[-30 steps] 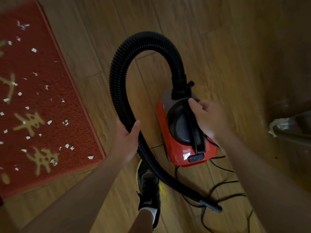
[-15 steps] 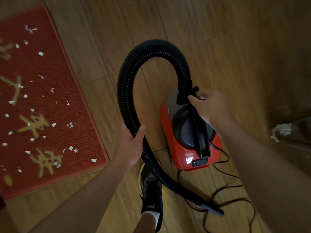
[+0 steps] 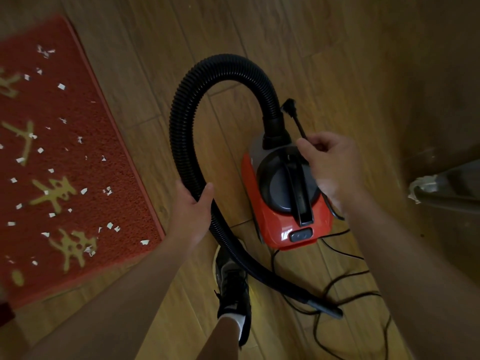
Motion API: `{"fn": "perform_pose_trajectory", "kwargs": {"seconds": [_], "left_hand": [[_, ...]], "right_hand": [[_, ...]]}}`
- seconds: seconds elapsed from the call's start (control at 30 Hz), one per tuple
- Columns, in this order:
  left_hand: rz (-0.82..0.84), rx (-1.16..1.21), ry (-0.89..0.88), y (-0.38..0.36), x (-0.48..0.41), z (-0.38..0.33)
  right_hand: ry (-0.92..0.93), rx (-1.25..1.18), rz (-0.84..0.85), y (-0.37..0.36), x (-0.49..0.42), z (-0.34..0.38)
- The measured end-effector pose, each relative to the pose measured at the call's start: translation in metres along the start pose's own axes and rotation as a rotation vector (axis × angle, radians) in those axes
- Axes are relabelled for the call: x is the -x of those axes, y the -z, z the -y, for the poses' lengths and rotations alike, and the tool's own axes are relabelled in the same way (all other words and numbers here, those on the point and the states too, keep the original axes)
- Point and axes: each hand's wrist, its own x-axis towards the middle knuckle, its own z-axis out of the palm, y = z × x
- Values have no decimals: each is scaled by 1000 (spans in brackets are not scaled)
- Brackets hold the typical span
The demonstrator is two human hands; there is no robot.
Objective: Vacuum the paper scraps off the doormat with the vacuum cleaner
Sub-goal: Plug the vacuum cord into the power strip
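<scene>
Red doormat (image 3: 78, 157): at nine o'clock, strewn with white paper scraps (image 3: 61, 86).
Left hand (image 3: 192, 206): fingers wrapped round black hose (image 3: 179, 126).
Right hand (image 3: 330, 162): pinching plug cord (image 3: 297, 125) over vacuum cleaner (image 3: 283, 193).

At nine o'clock I see a red doormat (image 3: 85, 157) with gold characters (image 3: 55, 194), flecked with white paper scraps (image 3: 61, 86); towards three o'clock, a red vacuum cleaner (image 3: 275, 229), black lid (image 3: 280, 188), black ribbed hose (image 3: 181, 120), on brown wood-grain floor (image 3: 324, 61)

Wood floor (image 3: 324, 48). On it: red doormat (image 3: 109, 183), red vacuum cleaner (image 3: 275, 229), tangled black cord (image 3: 337, 280), one black shoe (image 3: 233, 287).
</scene>
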Motion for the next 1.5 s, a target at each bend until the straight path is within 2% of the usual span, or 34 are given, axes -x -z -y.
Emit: {"fn": "perform_pose_trajectory", "kwargs": {"seconds": [0.13,0.5,0.67,0.8,0.9,1.03,1.2,1.33,1.5], "left_hand": [[-38,-44,-14,0,14,-5],[-88,-56,-91,7,74,-13],[-105,-172,-153,-5,118,-14],[45,-193,-168,-27,156,-19],[183,-160,-269,-49,182,-32],[362,-109,-316,-82,207,-47],[518,-86,-369,-117,230,-62],[552,-114,-447,-134,246,-73],[557,-163,-454,-148,257,-87]], "right_hand": [[27,-110,15,15,25,1],[116,-145,58,63,101,9],[141,-236,58,80,129,16],[148,-242,55,94,148,15],[139,-231,35,105,159,7],[151,-234,42,125,173,1],[156,-229,-32,154,187,-6],[161,-241,-106,175,197,-10],[144,-276,-155,201,205,-8]]}}
